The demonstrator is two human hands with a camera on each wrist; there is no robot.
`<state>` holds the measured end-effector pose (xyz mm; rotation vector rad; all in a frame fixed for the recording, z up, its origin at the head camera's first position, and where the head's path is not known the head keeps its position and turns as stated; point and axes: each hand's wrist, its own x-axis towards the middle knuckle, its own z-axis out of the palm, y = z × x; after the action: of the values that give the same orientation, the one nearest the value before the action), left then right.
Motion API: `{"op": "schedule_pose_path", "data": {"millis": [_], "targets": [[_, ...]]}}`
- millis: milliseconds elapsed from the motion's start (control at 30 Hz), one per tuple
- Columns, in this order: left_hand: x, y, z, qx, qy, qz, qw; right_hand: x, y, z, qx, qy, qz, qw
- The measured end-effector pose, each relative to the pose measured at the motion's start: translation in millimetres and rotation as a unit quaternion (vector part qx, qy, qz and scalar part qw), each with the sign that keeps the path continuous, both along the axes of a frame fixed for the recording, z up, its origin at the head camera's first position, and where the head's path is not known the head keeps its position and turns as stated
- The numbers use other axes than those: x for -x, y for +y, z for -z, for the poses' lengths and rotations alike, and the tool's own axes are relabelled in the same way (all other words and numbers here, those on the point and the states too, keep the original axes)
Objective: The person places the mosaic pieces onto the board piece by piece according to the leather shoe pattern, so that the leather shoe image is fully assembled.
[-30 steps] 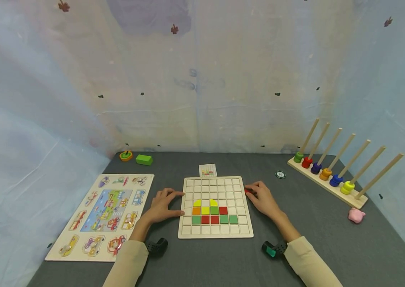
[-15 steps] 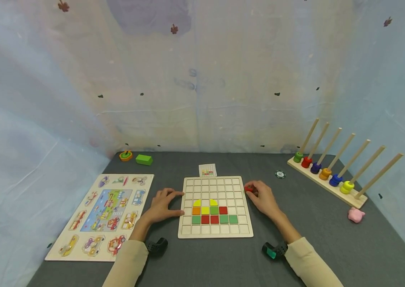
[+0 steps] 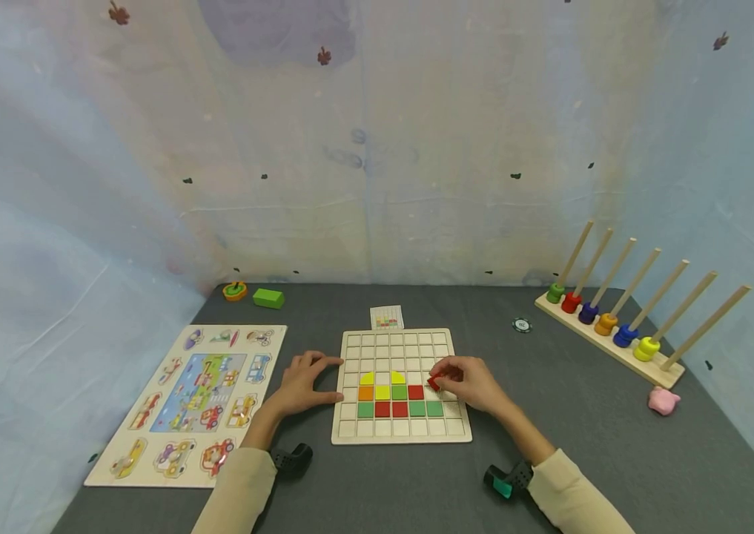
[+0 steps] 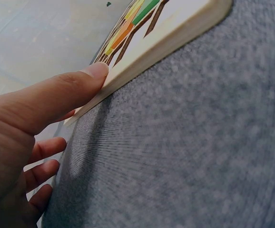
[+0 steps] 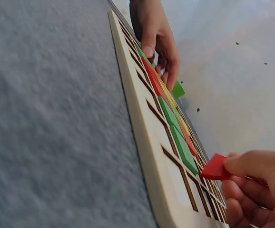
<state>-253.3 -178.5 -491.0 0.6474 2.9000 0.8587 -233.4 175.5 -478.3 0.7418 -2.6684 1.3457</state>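
A wooden grid board (image 3: 400,351) lies on the dark table, with several red, green, yellow and orange tiles set in its cells. Between thumb and fingers my right hand (image 3: 473,382) pinches a red tile (image 3: 433,383) over the board's right part. In the right wrist view that red tile (image 5: 215,168) is tilted beside a green tile (image 5: 184,151). My left hand (image 3: 299,386) touches the board's left edge, thumb and forefinger spread. The left wrist view shows the thumb (image 4: 97,71) against the board's side. Behind the board lies a small pattern card (image 3: 386,315).
A vehicle puzzle board (image 3: 166,356) lies at the left. A green block (image 3: 268,298) and an orange-green toy (image 3: 234,290) sit at the back left. Towards the right are a peg stand (image 3: 610,341) with coloured rings, a poker chip (image 3: 522,325) and a pink pig (image 3: 663,400).
My right hand has carried the red tile from beside the board's right edge leftward and nearer, over the cells right of the red tile in the grid. The left hand has stayed put.
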Motion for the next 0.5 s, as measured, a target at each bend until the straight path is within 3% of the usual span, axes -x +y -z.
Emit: {"op": "schedule_pose_path", "data": {"millis": [133, 333, 500], "targets": [[-0.4, 0.2, 0.3, 0.001, 0.002, 0.0, 1.0, -2.5, -2.9, 1.0, -0.016, 0.002, -0.04, 0.999], [-0.2, 0.4, 1.2, -0.003, 0.005, -0.002, 1.0, -4.6, -6.0, 1.6, -0.045, 0.044, -0.028, 0.998], [0.9, 0.1, 3.2, 0.0, 0.014, -0.003, 0.9999, -3.8, -8.1, 3.8, -0.049, 0.053, -0.046, 0.996]]}}
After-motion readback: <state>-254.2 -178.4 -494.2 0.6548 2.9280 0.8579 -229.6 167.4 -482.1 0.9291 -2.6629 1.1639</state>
